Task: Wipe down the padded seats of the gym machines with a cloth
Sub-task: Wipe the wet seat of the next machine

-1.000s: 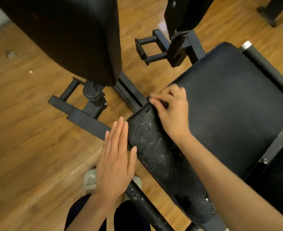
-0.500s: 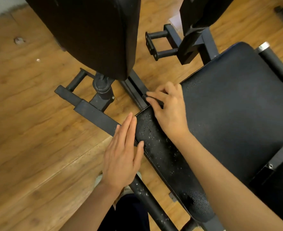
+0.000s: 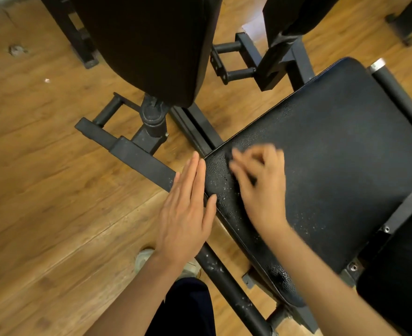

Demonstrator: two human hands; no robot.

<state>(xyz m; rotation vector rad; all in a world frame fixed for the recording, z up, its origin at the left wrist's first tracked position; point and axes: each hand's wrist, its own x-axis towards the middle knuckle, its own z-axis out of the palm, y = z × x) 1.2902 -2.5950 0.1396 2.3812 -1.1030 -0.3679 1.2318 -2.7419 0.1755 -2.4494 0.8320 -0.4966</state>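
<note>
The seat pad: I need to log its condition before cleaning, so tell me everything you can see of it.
The seat pad is a broad, black, textured vinyl-looking cushion with rounded corners, lying flat on a black metal frame above a wooden floor. Pale specks and droplets dot its near-left part. The left hand lies flat, fingers straight, along its left edge; the right hand, blurred, fingers curled, is on its top. No cloth is visible.

Two hands, left hand (image 3: 184,214) and right hand (image 3: 260,187), three black pads, seat (image 3: 333,166), upper pad (image 3: 151,40), lower-right pad (image 3: 398,275), one shoe (image 3: 143,259)
</note>
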